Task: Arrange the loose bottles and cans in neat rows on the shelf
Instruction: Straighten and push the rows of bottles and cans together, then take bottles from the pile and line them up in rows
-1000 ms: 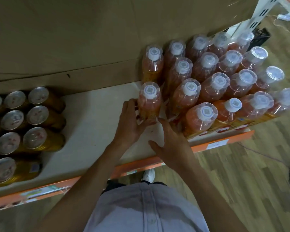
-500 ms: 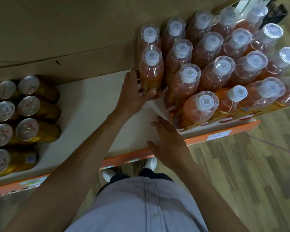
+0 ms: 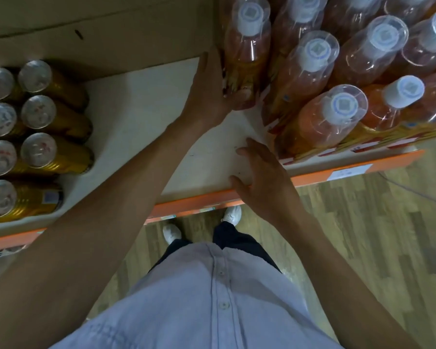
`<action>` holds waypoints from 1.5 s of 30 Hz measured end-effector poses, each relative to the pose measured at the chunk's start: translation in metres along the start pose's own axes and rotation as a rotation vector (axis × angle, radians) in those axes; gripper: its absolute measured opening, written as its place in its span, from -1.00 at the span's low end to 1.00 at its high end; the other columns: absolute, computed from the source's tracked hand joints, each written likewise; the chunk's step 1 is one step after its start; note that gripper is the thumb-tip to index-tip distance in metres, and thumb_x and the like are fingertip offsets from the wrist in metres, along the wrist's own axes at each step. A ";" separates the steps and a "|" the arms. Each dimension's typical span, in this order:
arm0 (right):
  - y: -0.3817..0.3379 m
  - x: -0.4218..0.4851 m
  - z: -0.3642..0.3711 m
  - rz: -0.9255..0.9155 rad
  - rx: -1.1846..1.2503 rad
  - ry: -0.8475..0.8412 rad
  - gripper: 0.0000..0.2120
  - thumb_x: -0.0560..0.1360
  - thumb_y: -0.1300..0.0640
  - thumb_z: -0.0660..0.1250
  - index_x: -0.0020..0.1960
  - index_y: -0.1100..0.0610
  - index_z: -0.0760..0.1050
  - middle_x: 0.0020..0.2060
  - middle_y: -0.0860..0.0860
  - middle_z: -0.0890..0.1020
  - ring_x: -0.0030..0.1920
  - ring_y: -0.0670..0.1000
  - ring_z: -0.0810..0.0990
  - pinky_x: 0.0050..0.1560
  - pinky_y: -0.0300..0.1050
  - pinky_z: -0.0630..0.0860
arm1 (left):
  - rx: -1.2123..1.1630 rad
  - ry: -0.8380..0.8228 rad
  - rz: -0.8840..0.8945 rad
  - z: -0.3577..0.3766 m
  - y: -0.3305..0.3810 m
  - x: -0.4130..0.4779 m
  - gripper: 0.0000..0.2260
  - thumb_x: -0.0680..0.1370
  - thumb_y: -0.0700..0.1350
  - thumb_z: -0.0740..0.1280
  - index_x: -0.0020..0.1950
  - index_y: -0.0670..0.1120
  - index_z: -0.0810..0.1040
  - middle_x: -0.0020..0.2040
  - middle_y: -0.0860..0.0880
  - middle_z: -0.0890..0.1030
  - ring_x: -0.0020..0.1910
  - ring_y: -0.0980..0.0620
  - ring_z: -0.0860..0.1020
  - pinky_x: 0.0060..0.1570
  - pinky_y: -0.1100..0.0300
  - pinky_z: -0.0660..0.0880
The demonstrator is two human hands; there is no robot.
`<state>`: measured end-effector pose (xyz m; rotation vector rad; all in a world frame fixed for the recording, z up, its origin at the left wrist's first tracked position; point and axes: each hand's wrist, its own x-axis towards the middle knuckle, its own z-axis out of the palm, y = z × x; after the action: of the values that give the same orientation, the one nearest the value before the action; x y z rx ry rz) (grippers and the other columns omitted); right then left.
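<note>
Gripping bottle (image 3: 247, 55), left hand (image 3: 209, 96); right (image 3: 264, 182) splayed

Head view: your camera faces steeply down, over your shirt (image 3: 212, 298), onto the shelf (image 3: 141, 117).
Nearness: close; the bottle (image 3: 247, 51) by the fingers (image 3: 207, 64) of your left hand (image 3: 209, 94) reaches the top edge.

Glossy plastic bottles (image 3: 310, 79), shiny metal cans (image 3: 38, 152), matt shelf (image 3: 141, 114).

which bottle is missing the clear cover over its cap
The front-row bottle, second from the left: its white cap stands bare, while the others wear clear domes.
</note>
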<state>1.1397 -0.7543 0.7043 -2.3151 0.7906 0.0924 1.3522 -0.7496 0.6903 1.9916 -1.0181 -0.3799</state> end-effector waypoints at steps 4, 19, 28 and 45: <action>-0.008 -0.011 -0.008 0.011 -0.010 0.036 -0.46 0.53 0.03 0.42 0.45 0.09 0.38 0.53 0.04 0.30 0.46 0.11 0.38 0.35 0.07 0.47 | -0.031 -0.026 -0.071 0.000 0.002 -0.004 -0.27 0.32 0.26 0.47 0.30 -0.19 0.39 0.20 -0.11 0.51 0.12 0.08 0.49 0.04 0.37 0.49; -0.116 -0.096 0.090 -0.154 -0.130 -0.162 -0.44 0.51 0.02 0.41 0.44 0.09 0.31 0.42 0.06 0.38 0.38 0.13 0.41 0.25 -0.01 0.41 | 0.205 -0.026 -0.321 -0.146 -0.033 -0.361 -0.54 0.50 0.00 0.37 0.39 0.02 0.44 0.23 -0.03 0.53 0.13 -0.04 0.52 0.06 0.22 0.40; -0.252 -0.164 0.221 -0.554 -0.255 -0.510 -0.38 0.54 -0.08 0.38 0.51 0.02 0.23 0.48 0.02 0.30 0.45 0.06 0.31 0.38 0.00 0.38 | 0.236 0.410 -0.618 -0.247 -0.067 -0.563 -0.51 0.46 0.09 0.25 0.38 -0.02 0.48 0.26 0.00 0.56 0.22 0.08 0.47 0.22 0.32 0.31; -0.455 -0.202 0.371 -1.028 -0.375 -0.851 -0.35 0.54 -0.06 0.41 0.52 0.04 0.23 0.47 -0.03 0.28 0.45 0.02 0.28 0.31 -0.12 0.30 | 0.200 0.916 -0.942 -0.342 -0.100 -0.710 -0.51 0.48 -0.11 0.47 0.40 -0.03 0.47 0.29 0.04 0.51 0.25 0.16 0.41 0.25 0.61 0.10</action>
<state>1.2858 -0.1522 0.7394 -2.3844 -0.8937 0.7315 1.1620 0.0200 0.7420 2.3342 0.4965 0.1839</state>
